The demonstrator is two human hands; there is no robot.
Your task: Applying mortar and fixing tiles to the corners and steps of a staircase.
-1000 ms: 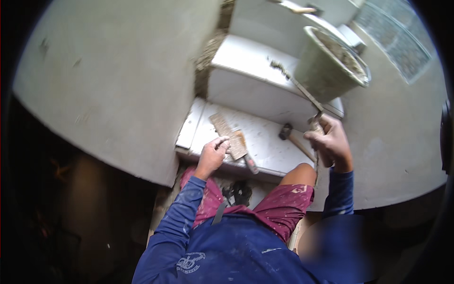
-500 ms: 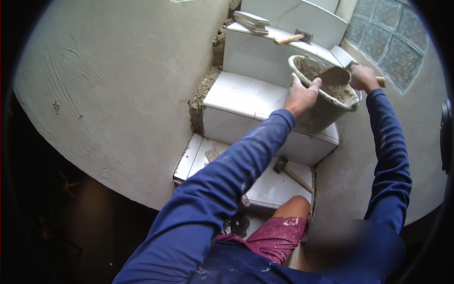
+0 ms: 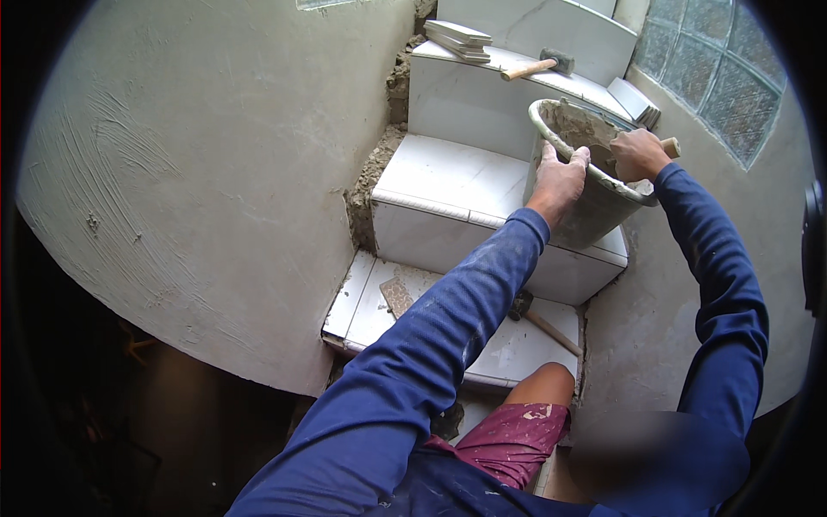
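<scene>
My L hand (image 3: 560,183) is grasping the near rim of the bucket (image 3: 594,220), thumb & fingertips up at the lip. My R hand (image 3: 639,155) is clenched round a tool w/ a round wooden handle (image 3: 671,147), butt end poking out to the R; its other end is mostly hidden behind my fist, over the bucket's mouth. Bucket's a greyish, tapered one w/ a thick rolled rim, upper R of frame, on a white tiled step (image 3: 448,177). Wet-looking grey mortar (image 3: 586,129) is smeared inside.

Above it, top centre-R: a mallet (image 3: 543,65), dark head, pale wood handle, on the next tread. Stack of thin white tiles (image 3: 458,41) top centre; more tile pieces (image 3: 635,101) just R of bucket, below the glass-block window (image 3: 719,73), rippled & translucent.

Lower centre-R: 2nd mallet (image 3: 551,331), black head, wood handle, beside my L sleeve (image 3: 431,336). Flat tan rectangular pc (image 3: 396,295) partly under that sleeve in view. L side: curved plaster wall (image 3: 224,189), comb-like scratches; crumbly rough gap (image 3: 372,185) betw. it & steps.
</scene>
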